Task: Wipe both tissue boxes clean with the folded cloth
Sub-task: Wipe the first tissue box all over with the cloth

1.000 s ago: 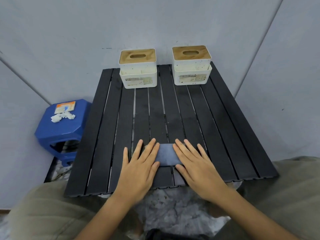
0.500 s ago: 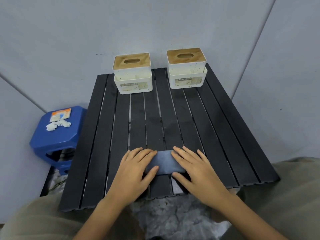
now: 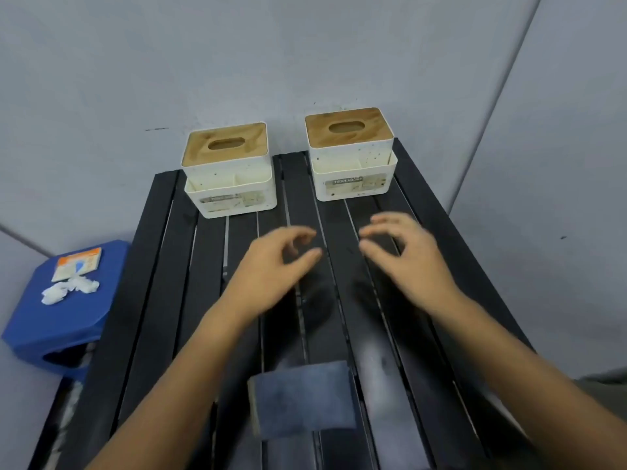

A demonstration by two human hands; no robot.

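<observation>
With the cloth (image 3: 302, 400) left lying at the table's (image 3: 149, 300) near edge, both empty hands, left (image 3: 271, 266) and right (image 3: 403, 256) (fingers loosely curled), are held short of the far boxes (image 3: 230, 184) (image 3: 353, 164), which are best gripped low and steadily.

Two tissue boxes: the left tissue box (image 3: 230, 171) and the right tissue box (image 3: 351, 154). One folded cloth (image 3: 302, 403). One slatted worktop (image 3: 152, 300). One blue stool (image 3: 51, 320), lower left. Two hands: left hand (image 3: 271, 269), right hand (image 3: 403, 256).
</observation>
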